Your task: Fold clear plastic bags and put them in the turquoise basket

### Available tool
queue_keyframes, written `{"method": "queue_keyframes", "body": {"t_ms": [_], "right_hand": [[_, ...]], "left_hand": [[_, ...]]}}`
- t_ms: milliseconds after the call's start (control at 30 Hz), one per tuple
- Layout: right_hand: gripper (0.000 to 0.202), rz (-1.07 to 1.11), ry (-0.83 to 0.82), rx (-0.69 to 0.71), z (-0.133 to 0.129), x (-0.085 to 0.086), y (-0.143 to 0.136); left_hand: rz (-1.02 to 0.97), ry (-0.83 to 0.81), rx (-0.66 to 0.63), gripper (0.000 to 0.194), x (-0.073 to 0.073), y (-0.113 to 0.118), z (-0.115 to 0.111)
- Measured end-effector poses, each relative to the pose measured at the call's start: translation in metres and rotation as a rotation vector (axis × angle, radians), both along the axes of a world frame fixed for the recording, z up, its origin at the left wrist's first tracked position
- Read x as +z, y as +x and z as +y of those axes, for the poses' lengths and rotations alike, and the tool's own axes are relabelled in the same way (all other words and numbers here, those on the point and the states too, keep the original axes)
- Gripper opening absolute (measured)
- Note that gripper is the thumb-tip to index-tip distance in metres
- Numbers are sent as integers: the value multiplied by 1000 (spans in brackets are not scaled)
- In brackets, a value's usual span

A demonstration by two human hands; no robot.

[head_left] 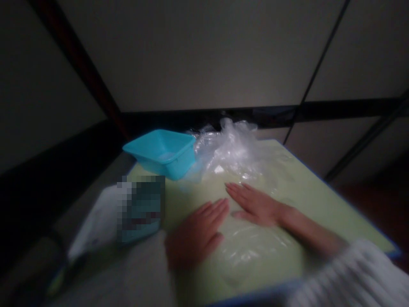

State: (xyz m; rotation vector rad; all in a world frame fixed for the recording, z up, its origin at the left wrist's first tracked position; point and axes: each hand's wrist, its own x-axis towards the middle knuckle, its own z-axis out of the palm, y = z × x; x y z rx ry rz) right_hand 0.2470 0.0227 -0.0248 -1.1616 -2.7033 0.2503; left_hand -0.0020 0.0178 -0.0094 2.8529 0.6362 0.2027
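A clear plastic bag (246, 256) lies spread over the yellow-green tabletop, its near part fairly flat and its far part (234, 147) crumpled into a shiny heap. My left hand (200, 232) rests palm down on the near part, fingers stretched out toward the right. Opposite it, my right hand (254, 204) also lies flat on the plastic, thumb apart from the fingers. The fingertips of both hands come close to each other near the middle of the table. Neither hand grips anything.
A turquoise plastic basin (179, 164) stands at the far left of the table, beside the crumpled plastic. Nearer on the left are a blurred-out dark teal item (143, 209) and something white (99, 217). The table (338, 213) has a blue edge; pale panels rise behind it.
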Motion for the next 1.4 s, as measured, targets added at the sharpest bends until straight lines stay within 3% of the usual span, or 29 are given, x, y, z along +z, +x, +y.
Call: {"method": "queue_keyframes", "body": {"t_ms": [400, 533, 700, 767, 900, 1033, 1233, 1400], "right_hand": [[71, -19, 17, -161, 12, -4, 33], [58, 85, 47, -201, 16, 7, 42], [38, 195, 172, -176, 17, 21, 45], [36, 182, 211, -182, 18, 22, 46], [35, 137, 267, -202, 22, 20, 53], [34, 125, 281, -192, 24, 25, 63], [33, 134, 279, -195, 23, 27, 63], [34, 65, 248, -194, 26, 22, 60]], "left_hand": [[0, -10, 3, 61, -4, 0, 1], [-145, -18, 55, 65, -2, -2, 0], [-400, -9, 158, 49, -8, -3, -9], [-422, -32, 98, 47, -8, -1, -13], [-271, -103, -54, 39, 1, 3, -15], [-279, -11, -52, 27, 2, -3, -8], [-498, 231, 109, 27, -9, -11, 3], [-502, 286, 17, 22, -5, -5, -4]]}}
